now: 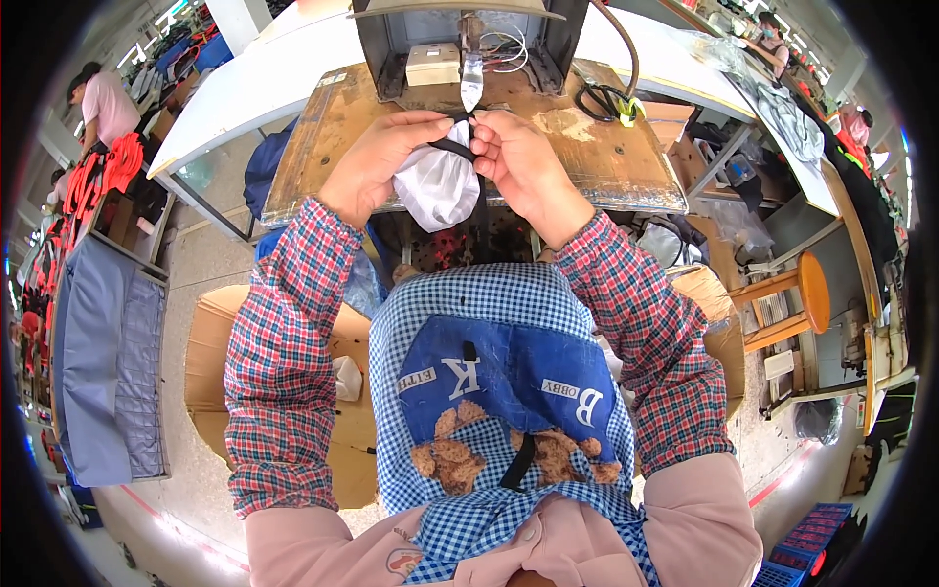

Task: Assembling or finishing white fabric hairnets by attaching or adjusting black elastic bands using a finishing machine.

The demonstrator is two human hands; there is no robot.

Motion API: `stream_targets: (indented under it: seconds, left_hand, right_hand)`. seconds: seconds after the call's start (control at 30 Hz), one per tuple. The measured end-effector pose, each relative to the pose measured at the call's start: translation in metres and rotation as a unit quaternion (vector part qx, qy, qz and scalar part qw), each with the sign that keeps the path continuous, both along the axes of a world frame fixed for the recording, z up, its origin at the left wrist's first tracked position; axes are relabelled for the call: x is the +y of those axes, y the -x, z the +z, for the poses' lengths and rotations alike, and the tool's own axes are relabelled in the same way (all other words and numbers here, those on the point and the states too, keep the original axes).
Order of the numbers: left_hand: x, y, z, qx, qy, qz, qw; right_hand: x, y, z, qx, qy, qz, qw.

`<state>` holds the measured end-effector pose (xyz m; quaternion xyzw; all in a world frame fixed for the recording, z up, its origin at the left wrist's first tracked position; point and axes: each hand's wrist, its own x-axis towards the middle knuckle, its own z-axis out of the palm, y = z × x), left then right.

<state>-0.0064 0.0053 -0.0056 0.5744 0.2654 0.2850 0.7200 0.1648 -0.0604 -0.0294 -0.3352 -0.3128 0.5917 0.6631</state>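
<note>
My left hand [386, 152] and my right hand [523, 161] are close together in front of the machine, fingers pinched on a narrow black strap [452, 148]. Below the strap, mostly under my left hand, hangs a bunched piece of thin white fabric [437, 188]. Whether the strap is sewn to the fabric, I cannot tell. Just above my fingertips, a shiny pointed metal tip [471, 83] comes down from the machine housing [377, 54]. The strap appears to be at or very near this tip; my fingers hide the exact contact.
Under the machine is a worn wooden tabletop [323, 127]. Black-handled scissors [602, 103] lie on its right side, near a hanging cable [631, 49]. Cardboard boxes [210, 352] flank my lap. An orange wooden stool [814, 293] stands right. Other people work farther off.
</note>
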Motion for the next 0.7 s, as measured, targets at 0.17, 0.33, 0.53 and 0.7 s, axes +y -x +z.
stream_targets:
  seconds: [0.17,0.33,0.53,0.7]
  left_hand:
    - [-0.0002,-0.0011,-0.0016,-0.021,0.011,0.011,1.0]
    - [-0.0002,-0.0045,-0.0034,-0.032,0.012,0.027,0.999]
    - [-0.0033,-0.0052,-0.0019,-0.033,0.011,0.044,0.998]
    - [-0.0062,-0.0053,-0.0011,-0.051,0.003,0.06,0.997]
  right_hand:
    - [-0.002,0.0028,0.0051,0.002,0.003,-0.017,1.0]
    - [-0.0008,0.0047,0.0068,0.008,0.004,-0.035,0.999]
    - [-0.0013,0.0068,0.0086,0.006,0.002,-0.039,0.999]
    - [-0.0016,0.0102,0.0099,0.01,0.004,-0.048,0.999]
